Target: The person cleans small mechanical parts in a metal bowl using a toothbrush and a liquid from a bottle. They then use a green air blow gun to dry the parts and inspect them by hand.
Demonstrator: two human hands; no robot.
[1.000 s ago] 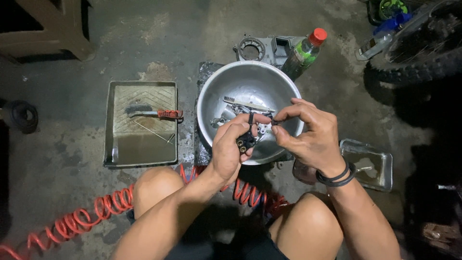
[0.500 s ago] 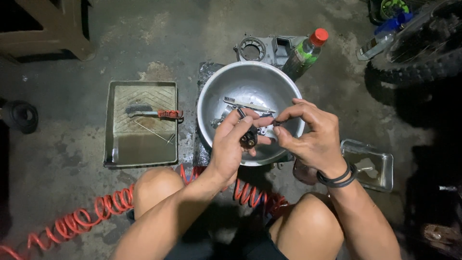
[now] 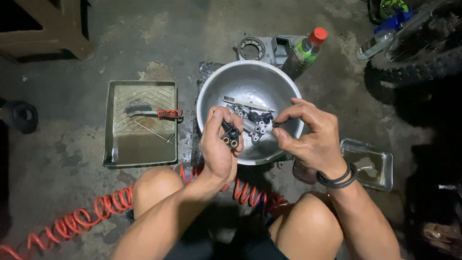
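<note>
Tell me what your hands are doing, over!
Left hand grips small black part. Right hand pinches tiny piece. Both above metal bowl. Nothing blocking.

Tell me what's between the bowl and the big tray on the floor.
In the head view, only a dark wet slab under the bowl, then bare concrete beside the tray.

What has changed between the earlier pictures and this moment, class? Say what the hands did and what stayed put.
The hands have drawn apart. The left hand kept the small black part and tipped it toward the camera. The right hand moved off to the right, pinching something tiny. The metal bowl, tray, brush, bottle and orange coiled hose stayed where they were.
</note>
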